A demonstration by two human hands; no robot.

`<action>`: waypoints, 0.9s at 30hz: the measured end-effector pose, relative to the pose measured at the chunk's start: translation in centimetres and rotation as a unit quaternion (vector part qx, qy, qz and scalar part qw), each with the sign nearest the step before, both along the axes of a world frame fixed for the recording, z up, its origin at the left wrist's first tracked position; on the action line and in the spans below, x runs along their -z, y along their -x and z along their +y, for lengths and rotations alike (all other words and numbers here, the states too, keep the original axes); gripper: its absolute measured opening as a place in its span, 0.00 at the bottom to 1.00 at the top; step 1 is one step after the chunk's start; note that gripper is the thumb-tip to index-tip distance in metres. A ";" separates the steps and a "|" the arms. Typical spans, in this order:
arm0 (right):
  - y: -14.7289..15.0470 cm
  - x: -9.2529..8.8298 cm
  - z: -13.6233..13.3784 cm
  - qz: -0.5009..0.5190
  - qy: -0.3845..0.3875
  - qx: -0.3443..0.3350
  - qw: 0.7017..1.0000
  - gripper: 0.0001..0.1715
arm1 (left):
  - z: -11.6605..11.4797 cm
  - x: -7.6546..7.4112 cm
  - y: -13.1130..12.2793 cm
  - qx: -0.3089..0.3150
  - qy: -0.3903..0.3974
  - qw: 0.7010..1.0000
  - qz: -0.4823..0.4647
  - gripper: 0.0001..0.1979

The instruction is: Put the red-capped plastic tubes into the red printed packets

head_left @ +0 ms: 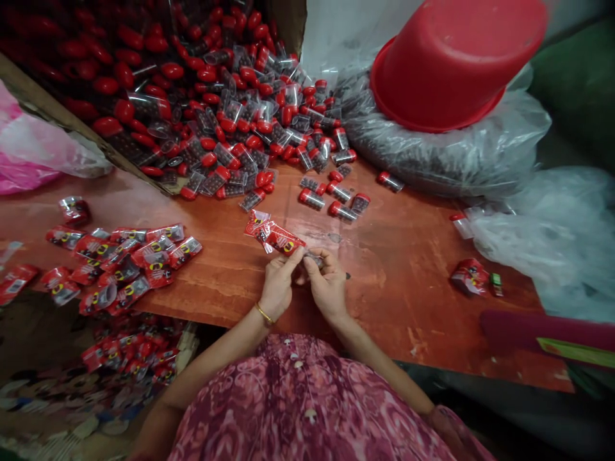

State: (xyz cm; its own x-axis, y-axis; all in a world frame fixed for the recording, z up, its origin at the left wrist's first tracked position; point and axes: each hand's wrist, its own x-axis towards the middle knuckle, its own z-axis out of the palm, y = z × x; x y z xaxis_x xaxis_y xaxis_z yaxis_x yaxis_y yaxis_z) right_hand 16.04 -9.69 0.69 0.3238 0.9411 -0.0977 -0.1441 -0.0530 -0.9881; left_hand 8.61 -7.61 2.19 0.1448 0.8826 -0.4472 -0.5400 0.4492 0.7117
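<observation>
Over the middle of the table, my left hand [280, 286] and my right hand [328, 282] meet at the fingertips, both closed. My left fingers pinch a red printed sleeve [284, 243] with a yellow and black picture. Between the right thumb and fingers is the end of a small clear container [314, 258], mostly covered by the hand. Where the container ends and the sleeve begins is hard to make out. Just beyond lies another red printed sleeve [257, 223], partly overlapped by the first. Several red-capped clear containers [342, 210] with dark round contents lie farther off.
A cardboard box [22, 89] on its side spills a heap of red-capped containers [240, 115]. Wrapped red packs [158, 262] lie at left, with more below the table edge. A red tub [451, 70] sits upside down on a filled plastic bag [432, 160]. Clear plastic [552, 243] lies right.
</observation>
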 end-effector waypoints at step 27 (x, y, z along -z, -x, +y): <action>0.1 0.0 2.0 -0.060 0.021 -0.169 0.984 0.22 | 0.4 0.2 1.5 -0.060 0.053 0.996 -0.040 0.11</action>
State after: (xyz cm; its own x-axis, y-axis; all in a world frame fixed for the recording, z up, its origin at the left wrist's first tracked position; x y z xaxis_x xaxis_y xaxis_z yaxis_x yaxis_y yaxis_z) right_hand 15.91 -7.74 0.72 0.0038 0.9930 -0.1181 0.0060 -0.1181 -0.9930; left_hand 7.15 -7.21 2.01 0.0803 0.8441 -0.5301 -0.6471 0.4487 0.6164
